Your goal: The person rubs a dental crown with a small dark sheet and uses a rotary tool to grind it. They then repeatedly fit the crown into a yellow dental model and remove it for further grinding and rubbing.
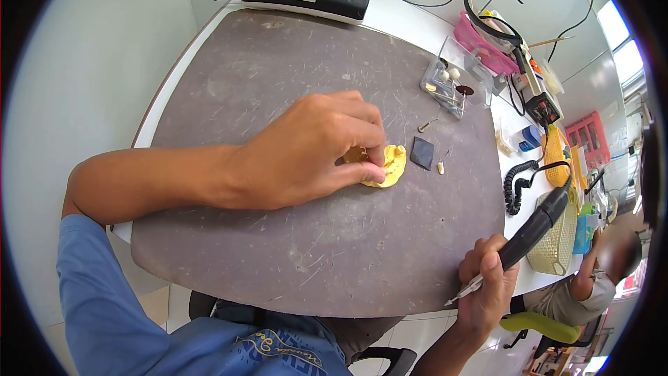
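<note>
Currently the left hand (306, 157) pinches one yellow cast (392, 167), right hand (487, 285) clasping one handpiece (532, 231).

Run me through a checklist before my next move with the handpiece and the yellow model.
1. Grip: left hand pinches the yellow model on the grey mat: ok.
2. Tool: right hand holds the handpiece: ok.
3. Tip well away from the model, near the mat's edge: ok.
4. Tip spinning or stopped: cannot tell.
5. Space beside model: dark square and small pale piece lie close: not ok.
</note>
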